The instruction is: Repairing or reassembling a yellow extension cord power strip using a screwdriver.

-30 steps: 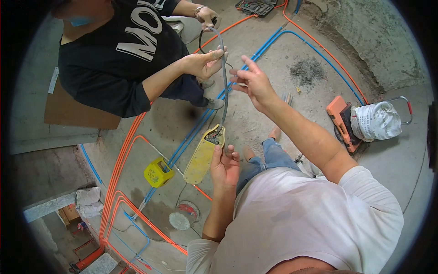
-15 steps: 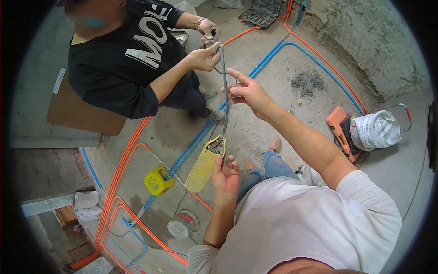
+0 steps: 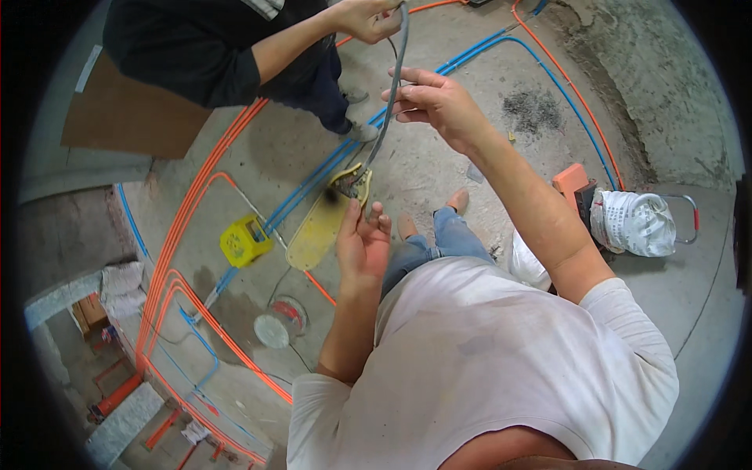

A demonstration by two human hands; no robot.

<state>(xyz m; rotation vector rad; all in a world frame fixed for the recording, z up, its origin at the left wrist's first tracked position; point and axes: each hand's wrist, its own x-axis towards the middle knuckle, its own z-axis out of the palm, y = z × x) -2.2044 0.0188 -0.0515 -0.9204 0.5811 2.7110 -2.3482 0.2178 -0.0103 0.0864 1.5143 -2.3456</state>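
Observation:
A thick grey cable (image 3: 399,59) hangs in a bend between a co-worker's hand (image 3: 374,19) and a long yellow tool with a dark head (image 3: 313,231). My left hand (image 3: 364,244) is closed at the edge of this tool, its thumb and fingers bent against it. The tool's exact kind is unclear, and a dark blur covers part of it. Higher up, my right hand (image 3: 439,102) reaches out to the cable, fingers apart and fingertips against it. The thumb's grip there is hard to make out.
Blue pipes (image 3: 321,176) and orange pipes (image 3: 207,176) cross the concrete floor. A yellow container (image 3: 246,241) and a wire spool (image 3: 280,322) stand to the left. At the right are an orange case (image 3: 569,182) and a white bag (image 3: 636,222). Dark debris (image 3: 533,111) lies ahead.
The view has tilted, so the floor things sit higher in it. My right hand's extended index finger has drawn back to the cable. The co-worker's hands have shifted toward the upper edge.

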